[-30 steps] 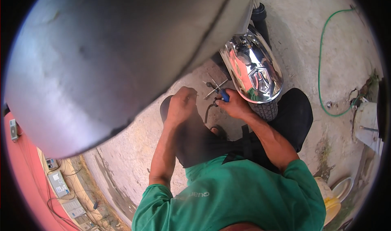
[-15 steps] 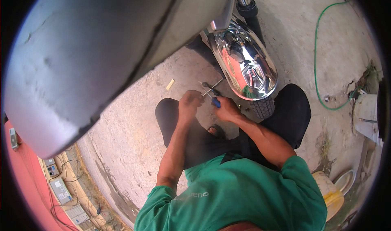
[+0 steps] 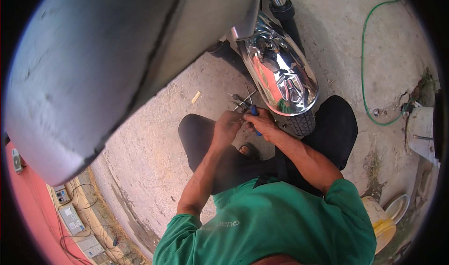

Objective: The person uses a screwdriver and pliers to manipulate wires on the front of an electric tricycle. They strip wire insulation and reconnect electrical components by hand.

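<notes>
In front of the chrome motorcycle fender (image 3: 280, 73), my two hands meet above the concrete. My right hand (image 3: 263, 121) is closed round a screwdriver (image 3: 254, 110) with a blue handle, its thin shaft slanting away from me. The fingers of my left hand (image 3: 228, 126) are pinched together beside it; whatever they hold is too small to make out. Just beyond my hands a metal rod-like tool (image 3: 244, 99) and a dark tool lie on the ground, partly covered by the fingers.
A large grey body panel (image 3: 84, 68) fills the upper left. Below the fender is the tyre (image 3: 301, 123), between my knees. A yellow strip (image 3: 196, 97) lies on the concrete. To the right are a green hose (image 3: 363, 68) and a yellow container (image 3: 384, 230); electronic boxes (image 3: 72, 219) line the left wall.
My left hand has moved right and slightly nearer, up against my right hand. The screwdriver has turned from pointing left to pointing away from me.
</notes>
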### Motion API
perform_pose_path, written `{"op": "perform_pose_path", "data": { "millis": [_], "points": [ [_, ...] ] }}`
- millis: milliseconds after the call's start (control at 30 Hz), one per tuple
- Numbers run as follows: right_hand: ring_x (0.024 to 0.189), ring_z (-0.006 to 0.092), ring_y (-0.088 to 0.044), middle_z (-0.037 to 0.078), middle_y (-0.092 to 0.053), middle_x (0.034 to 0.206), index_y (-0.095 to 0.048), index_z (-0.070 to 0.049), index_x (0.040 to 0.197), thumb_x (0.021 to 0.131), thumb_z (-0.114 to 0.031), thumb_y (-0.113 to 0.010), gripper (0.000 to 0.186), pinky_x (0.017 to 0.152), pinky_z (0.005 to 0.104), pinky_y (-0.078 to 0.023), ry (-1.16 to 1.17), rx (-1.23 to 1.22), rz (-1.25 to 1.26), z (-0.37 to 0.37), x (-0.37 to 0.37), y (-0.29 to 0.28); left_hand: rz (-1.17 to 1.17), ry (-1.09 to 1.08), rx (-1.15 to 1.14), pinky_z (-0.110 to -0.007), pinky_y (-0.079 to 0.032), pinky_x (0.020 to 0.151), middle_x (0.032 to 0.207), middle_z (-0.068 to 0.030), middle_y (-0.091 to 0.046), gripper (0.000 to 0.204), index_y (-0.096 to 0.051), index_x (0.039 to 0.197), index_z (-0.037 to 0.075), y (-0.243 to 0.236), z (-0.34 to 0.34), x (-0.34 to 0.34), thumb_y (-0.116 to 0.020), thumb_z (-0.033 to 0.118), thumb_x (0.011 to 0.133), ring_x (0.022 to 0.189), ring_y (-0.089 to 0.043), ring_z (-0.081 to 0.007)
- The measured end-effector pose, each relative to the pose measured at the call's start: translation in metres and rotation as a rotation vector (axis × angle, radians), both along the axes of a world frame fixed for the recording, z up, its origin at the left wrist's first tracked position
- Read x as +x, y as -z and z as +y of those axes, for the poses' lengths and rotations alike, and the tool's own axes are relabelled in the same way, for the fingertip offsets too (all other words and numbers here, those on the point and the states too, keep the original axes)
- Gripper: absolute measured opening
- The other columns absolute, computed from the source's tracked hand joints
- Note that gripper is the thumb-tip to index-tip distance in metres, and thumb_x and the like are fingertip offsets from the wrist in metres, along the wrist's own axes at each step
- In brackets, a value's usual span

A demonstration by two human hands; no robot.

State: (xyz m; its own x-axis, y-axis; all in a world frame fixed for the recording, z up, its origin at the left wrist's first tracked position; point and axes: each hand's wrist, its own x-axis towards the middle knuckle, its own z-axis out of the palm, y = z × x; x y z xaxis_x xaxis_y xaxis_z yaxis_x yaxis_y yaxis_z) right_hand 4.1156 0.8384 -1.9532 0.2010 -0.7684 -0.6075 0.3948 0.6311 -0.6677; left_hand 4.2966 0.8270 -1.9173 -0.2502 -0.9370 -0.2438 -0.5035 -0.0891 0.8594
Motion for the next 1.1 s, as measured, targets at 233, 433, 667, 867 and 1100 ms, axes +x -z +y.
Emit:
{"op": "perform_pose_path", "data": {
  "millis": [233,433,667,867,1100],
  "points": [
    [0.062,0.0181,-0.063,0.007,-0.064,0.069,-0.063,-0.004,0.093,0.081,-0.025,-0.069,0.025,0.055,0.0343,-0.048,-0.134,-0.252,0.556,0.006,-0.019,-0.003,-0.086,-0.003,0.208,-0.027,-0.052,0.073,0.1,-0.0052,-0.071,0.033,-0.066,0.123,0.002,0.013,-0.069,0.009,-0.065,0.011,0.092,0.088,-0.065,-0.0127],
    [0.068,0.0257,-0.064,0.013,-0.064,0.074,-0.062,-0.003,0.092,0.082,-0.029,-0.069,0.029,0.062,0.0404,-0.049,-0.178,-0.27,0.64,0.008,-0.03,-0.031,-0.208,0.185,-0.06,-0.032,-0.054,0.074,0.098,-0.0088,-0.072,0.026,-0.07,0.113,0.004,0.112,-0.111,0.03,-0.067,0.011,0.088,0.087,-0.069,-0.0196],
    [0.092,0.0421,-0.068,0.026,-0.068,0.098,-0.066,0.002,0.104,0.081,-0.032,-0.072,0.042,0.082,0.0461,-0.053,-0.448,-0.286,0.598,0.059,-0.06,-0.065,-0.541,0.599,-0.241,-0.047,-0.055,0.089,0.109,-0.0144,-0.069,0.022,-0.071,0.106,0.013,0.204,-0.082,0.02,-0.06,0.026,0.092,0.107,-0.067,-0.0343],
    [0.095,0.0439,-0.067,0.028,-0.069,0.097,-0.065,0.004,0.104,0.085,-0.036,-0.07,0.044,0.082,0.046,-0.053,-0.418,-0.158,0.618,0.105,-0.079,-0.048,-0.873,0.585,0.022,-0.05,-0.052,0.096,0.128,-0.0179,-0.062,0.055,-0.062,0.133,0.013,0.17,-0.067,-0.071,-0.063,0.05,0.092,0.119,-0.064,-0.0361],
    [0.09,0.0381,-0.068,0.026,-0.068,0.094,-0.065,0.004,0.101,0.084,-0.033,-0.072,0.041,0.08,0.0437,-0.052,-0.445,-0.207,0.474,0.081,-0.06,-0.052,-0.964,0.561,0.038,-0.05,-0.052,0.097,0.12,-0.0273,-0.066,0.081,-0.04,0.142,-0.002,0.216,-0.092,0.016,-0.065,0.054,0.089,0.112,-0.067,-0.0405]
  ]
}}
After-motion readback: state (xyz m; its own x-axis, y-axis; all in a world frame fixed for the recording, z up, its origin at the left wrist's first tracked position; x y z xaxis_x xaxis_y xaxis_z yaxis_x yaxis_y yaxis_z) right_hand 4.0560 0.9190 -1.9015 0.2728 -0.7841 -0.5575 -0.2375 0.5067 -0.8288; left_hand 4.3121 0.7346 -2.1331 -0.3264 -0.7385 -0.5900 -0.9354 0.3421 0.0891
